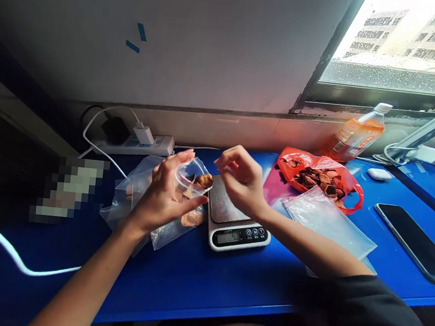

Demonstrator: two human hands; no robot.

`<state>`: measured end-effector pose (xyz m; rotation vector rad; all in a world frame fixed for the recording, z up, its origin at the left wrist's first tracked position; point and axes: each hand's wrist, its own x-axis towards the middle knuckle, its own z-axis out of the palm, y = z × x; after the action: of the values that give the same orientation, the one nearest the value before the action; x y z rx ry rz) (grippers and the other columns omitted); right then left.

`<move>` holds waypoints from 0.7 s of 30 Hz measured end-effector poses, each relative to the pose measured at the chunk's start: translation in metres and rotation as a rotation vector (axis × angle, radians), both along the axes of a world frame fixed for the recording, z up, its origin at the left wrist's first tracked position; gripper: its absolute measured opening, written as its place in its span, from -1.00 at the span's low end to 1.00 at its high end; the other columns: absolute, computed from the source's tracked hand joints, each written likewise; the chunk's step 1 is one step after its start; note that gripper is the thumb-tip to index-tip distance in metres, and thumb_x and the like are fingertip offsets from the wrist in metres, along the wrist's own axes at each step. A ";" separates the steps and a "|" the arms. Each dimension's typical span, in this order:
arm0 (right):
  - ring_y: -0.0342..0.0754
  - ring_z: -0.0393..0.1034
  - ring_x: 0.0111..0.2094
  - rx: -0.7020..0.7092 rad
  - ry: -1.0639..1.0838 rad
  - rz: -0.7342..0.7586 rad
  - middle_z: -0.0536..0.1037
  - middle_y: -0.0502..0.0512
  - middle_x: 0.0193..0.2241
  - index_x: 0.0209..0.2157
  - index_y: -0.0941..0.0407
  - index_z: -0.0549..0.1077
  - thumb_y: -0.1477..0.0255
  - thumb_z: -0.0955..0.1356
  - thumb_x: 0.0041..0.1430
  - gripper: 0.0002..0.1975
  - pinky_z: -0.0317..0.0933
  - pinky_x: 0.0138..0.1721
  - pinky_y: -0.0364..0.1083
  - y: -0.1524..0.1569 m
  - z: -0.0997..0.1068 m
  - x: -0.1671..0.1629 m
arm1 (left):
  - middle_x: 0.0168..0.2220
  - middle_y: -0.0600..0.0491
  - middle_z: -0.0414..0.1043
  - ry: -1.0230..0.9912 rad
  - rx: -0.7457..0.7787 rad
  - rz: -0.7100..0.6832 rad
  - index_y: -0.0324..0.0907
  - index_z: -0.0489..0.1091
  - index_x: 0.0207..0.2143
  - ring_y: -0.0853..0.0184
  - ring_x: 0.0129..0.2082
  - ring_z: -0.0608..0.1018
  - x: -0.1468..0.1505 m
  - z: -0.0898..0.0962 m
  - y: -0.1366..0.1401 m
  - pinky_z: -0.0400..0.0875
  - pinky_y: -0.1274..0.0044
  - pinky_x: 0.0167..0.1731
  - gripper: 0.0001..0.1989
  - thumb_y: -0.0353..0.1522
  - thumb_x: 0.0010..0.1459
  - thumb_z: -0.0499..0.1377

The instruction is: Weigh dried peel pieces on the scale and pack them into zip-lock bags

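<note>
My left hand holds a clear zip bag, its mouth spread between thumb and fingers. At that mouth, beside the scale plate, is a curled brown dried piece; I cannot tell whether it is fully inside the bag. Over the plate of a white kitchen scale hovers my right hand, its fingers bent and closed; anything in them is hidden. Digits are lit on the scale's display. Beneath my left hand lie more clear bags, with a light brown piece in one near the scale.
Behind my right forearm, a red plastic bag holds brown dried pieces, with flat clear bags before it. A phone, white earbud case and orange drink bottle stand right. A power strip and white cable are left.
</note>
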<state>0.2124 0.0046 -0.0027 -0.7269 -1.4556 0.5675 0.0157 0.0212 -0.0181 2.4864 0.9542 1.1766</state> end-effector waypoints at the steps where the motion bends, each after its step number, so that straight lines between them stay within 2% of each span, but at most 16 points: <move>1: -0.12 0.32 -0.35 -0.017 0.014 -0.038 0.38 0.01 -0.41 -0.40 0.04 0.31 0.53 0.27 0.06 -0.91 0.30 -0.27 -0.07 0.000 0.006 0.003 | 0.27 -0.18 0.19 -0.057 -0.032 0.000 0.03 -0.06 0.29 -0.01 0.26 0.34 0.000 0.007 0.001 0.40 0.13 0.12 -0.14 -0.03 0.09 0.32; 4: -0.14 0.21 -0.46 -0.104 -0.001 -0.129 0.34 -0.04 -0.50 -0.44 0.03 0.29 0.48 0.27 0.00 -0.95 0.20 -0.40 -0.09 -0.004 0.018 0.018 | 0.29 -0.15 0.12 -0.238 -0.092 -0.003 0.03 -0.01 0.26 0.00 0.28 0.28 0.004 0.029 0.003 0.50 0.22 0.04 -0.13 -0.04 0.03 0.38; 6: -0.15 0.15 -0.51 -0.139 -0.017 -0.158 0.30 -0.06 -0.57 -0.51 0.04 0.28 0.48 0.25 -0.06 -0.95 0.12 -0.47 -0.10 -0.010 0.019 0.030 | 0.27 -0.11 0.13 -0.323 -0.042 0.001 0.04 0.04 0.22 0.03 0.28 0.27 0.009 0.043 0.002 0.50 0.25 0.05 -0.14 -0.05 -0.02 0.41; 8: -0.15 0.13 -0.54 -0.146 -0.029 -0.178 0.28 -0.06 -0.62 -0.57 0.04 0.27 0.50 0.23 -0.11 -0.93 0.07 -0.49 -0.09 -0.019 0.016 0.043 | 0.24 -0.07 0.16 -0.348 0.049 0.012 0.04 0.10 0.19 0.08 0.25 0.29 0.014 0.053 0.000 0.41 0.23 0.15 -0.18 -0.03 -0.02 0.42; 11: -0.13 0.14 -0.56 -0.083 -0.064 -0.232 0.29 -0.03 -0.65 -0.64 0.05 0.29 0.54 0.21 -0.12 -0.86 0.06 -0.49 -0.07 -0.037 0.010 0.058 | 0.24 -0.02 0.10 -0.344 0.159 0.020 0.05 0.13 0.17 0.14 0.23 0.31 0.023 0.063 -0.005 0.26 0.22 0.28 -0.22 -0.01 0.00 0.39; 15: -0.08 0.23 -0.47 0.063 -0.106 -0.376 0.33 0.03 -0.55 -0.63 0.05 0.31 0.54 0.21 -0.03 -0.81 0.16 -0.41 -0.03 -0.057 0.006 0.066 | 0.27 0.04 0.06 -0.268 0.194 0.024 0.09 0.09 0.21 0.15 0.27 0.27 0.037 0.068 -0.025 0.23 0.23 0.29 -0.24 -0.01 0.06 0.36; 17: -0.07 0.27 -0.40 0.071 -0.106 -0.400 0.34 0.05 -0.44 -0.57 0.04 0.34 0.52 0.24 0.00 -0.85 0.22 -0.35 -0.03 -0.066 0.007 0.063 | 0.28 0.03 0.06 -0.199 0.206 0.042 0.05 0.06 0.24 0.13 0.30 0.24 0.045 0.068 -0.038 0.19 0.21 0.31 -0.21 -0.03 0.08 0.35; 18: -0.08 0.28 -0.37 0.051 -0.112 -0.361 0.35 0.05 -0.40 -0.49 0.04 0.37 0.50 0.26 0.02 -0.90 0.24 -0.34 -0.04 -0.070 0.009 0.061 | 0.29 0.02 0.06 -0.160 0.214 0.059 0.04 0.04 0.26 0.11 0.32 0.22 0.049 0.068 -0.045 0.18 0.20 0.32 -0.18 -0.02 0.07 0.35; 19: -0.09 0.29 -0.36 0.022 -0.127 -0.291 0.36 0.04 -0.36 -0.39 0.03 0.40 0.47 0.28 0.05 -0.92 0.26 -0.33 -0.05 -0.075 0.011 0.058 | 0.30 0.02 0.06 -0.125 0.220 0.078 0.03 0.03 0.27 0.09 0.33 0.20 0.054 0.067 -0.051 0.16 0.18 0.32 -0.15 0.00 0.05 0.35; 21: -0.12 0.31 -0.35 -0.028 -0.189 -0.115 0.40 0.02 -0.32 -0.14 0.02 0.40 0.39 0.33 0.12 -0.77 0.30 -0.31 -0.08 -0.086 0.018 0.053 | 0.30 0.00 0.07 -0.076 0.208 0.120 0.06 0.03 0.27 0.04 0.33 0.18 0.064 0.064 -0.061 0.16 0.13 0.30 -0.13 0.05 0.02 0.34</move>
<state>0.2656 -0.0817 0.0153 -0.8996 -1.5705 0.4413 0.0793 -0.0397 0.0457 2.5499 1.0208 1.4667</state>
